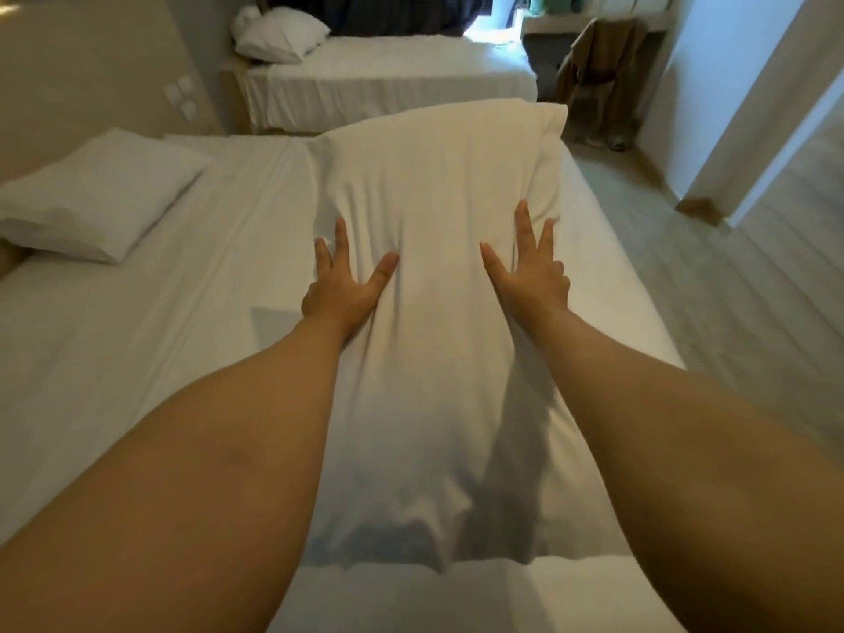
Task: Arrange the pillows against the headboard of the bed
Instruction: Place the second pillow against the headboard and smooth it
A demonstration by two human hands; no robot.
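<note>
A long white pillow (434, 185) lies lengthwise down the middle of the white bed (150, 358), its far end near the bed's far edge. Both my hands rest flat on it with fingers spread: my left hand (345, 278) on its left side, my right hand (530, 262) on its right side. Neither hand grips the fabric. A second white pillow (96, 194) lies at the left, next to the beige headboard (77, 75). The long pillow's near end hangs over the sheet close to me.
A second bed (392, 75) with its own white pillow (278, 34) stands beyond a narrow gap. A chair draped with brown clothing (598, 70) is at the back right. Pale floor (712, 285) runs along the bed's right side.
</note>
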